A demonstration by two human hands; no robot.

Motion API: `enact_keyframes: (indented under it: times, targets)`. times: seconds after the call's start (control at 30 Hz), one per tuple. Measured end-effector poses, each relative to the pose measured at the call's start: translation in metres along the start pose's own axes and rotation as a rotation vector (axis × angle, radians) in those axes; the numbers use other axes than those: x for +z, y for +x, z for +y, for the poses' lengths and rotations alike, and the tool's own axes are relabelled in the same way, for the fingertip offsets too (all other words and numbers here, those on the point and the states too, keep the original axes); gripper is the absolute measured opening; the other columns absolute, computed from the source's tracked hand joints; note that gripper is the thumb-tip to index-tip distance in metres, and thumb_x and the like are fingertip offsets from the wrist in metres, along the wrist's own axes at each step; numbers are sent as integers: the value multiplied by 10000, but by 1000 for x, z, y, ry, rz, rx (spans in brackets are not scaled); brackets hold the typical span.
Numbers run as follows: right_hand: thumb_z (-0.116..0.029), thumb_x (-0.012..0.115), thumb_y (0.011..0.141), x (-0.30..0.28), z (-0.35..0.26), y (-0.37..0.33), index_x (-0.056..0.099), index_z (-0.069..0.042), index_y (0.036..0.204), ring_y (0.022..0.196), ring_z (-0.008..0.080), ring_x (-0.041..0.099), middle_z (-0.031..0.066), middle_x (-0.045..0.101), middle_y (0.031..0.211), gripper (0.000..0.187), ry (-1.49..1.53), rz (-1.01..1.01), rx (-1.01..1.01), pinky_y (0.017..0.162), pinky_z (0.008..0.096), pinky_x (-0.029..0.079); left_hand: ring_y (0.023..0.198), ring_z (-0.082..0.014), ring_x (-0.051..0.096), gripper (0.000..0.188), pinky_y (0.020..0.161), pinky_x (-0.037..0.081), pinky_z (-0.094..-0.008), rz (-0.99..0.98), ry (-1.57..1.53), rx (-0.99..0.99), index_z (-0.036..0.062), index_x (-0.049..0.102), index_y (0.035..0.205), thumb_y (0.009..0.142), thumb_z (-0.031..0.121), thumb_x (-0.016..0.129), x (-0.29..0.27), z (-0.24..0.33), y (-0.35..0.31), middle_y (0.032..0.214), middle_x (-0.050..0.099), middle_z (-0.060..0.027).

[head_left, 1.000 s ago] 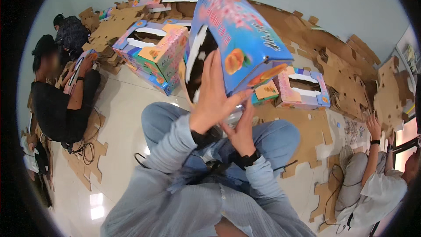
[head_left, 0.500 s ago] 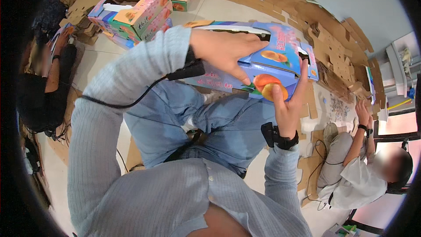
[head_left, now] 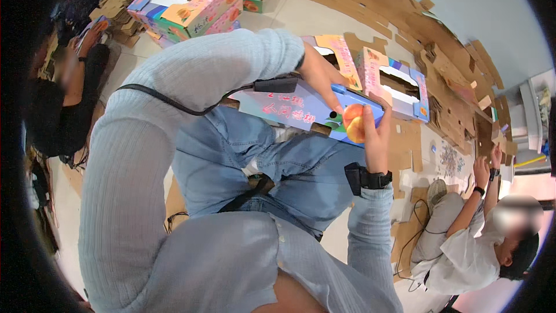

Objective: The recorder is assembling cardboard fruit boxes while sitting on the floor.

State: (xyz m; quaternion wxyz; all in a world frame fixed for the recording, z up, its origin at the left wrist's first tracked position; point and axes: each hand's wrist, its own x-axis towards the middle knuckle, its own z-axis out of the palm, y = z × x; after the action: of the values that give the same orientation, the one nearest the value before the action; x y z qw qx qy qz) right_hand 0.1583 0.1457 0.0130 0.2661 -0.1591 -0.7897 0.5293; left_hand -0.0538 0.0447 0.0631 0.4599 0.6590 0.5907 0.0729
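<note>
A blue-violet cardboard carton (head_left: 278, 107) printed with pink writing and peaches lies across my lap, its long side facing me. My left hand (head_left: 322, 75) reaches over from the left and grips the upper edge near the right-hand corner, thumb on the printed side. At the right end my right hand (head_left: 377, 136) holds the same corner, thumb over the peach picture and fingers behind the edge. The two hands are close together there. The carton's top is mostly hidden behind the side and my left arm. Both wrists wear black straps.
Behind the carton stand a pink-and-blue box (head_left: 399, 84) and an orange-pink box (head_left: 341, 58). Stacked finished boxes (head_left: 191, 6) are at the back left. Flat cardboard (head_left: 359, 3) covers the far floor. A person (head_left: 463, 232) sits at right, another (head_left: 69, 98) at left.
The carton has tilted so its top turned away from me, uncovering boxes behind. My left hand has slid from the top to the right corner, beside my right hand.
</note>
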Motion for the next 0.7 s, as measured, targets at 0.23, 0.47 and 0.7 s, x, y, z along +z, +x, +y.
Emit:
enact_keyframes:
  times: [0.23,0.47,0.7]
  targets:
    - [-283,511,980,-5,24,7,472,-5,1211,1006,156,535,105,544,1113,364,115,50,97,882,286,441,1159,-272,522,657,986,405,-345,379,198,7,-5,390,1378,927,452,530,-10,-35,-101,1291,522,-199]
    - [-266,483,987,-14,28,40,451,-85,1271,985,154,610,80,590,1104,338,170,-44,272,827,281,508,1105,-212,581,387,963,437,-330,790,11,-300,14,606,1192,880,238,654,17,-73,-182,1176,631,-119]
    - [-220,493,974,-5,18,61,469,-120,1254,889,154,623,72,610,1031,298,437,-71,431,744,273,526,1044,-150,587,364,934,442,-288,761,-432,-163,11,622,1184,840,110,686,36,-97,-185,1116,658,-89]
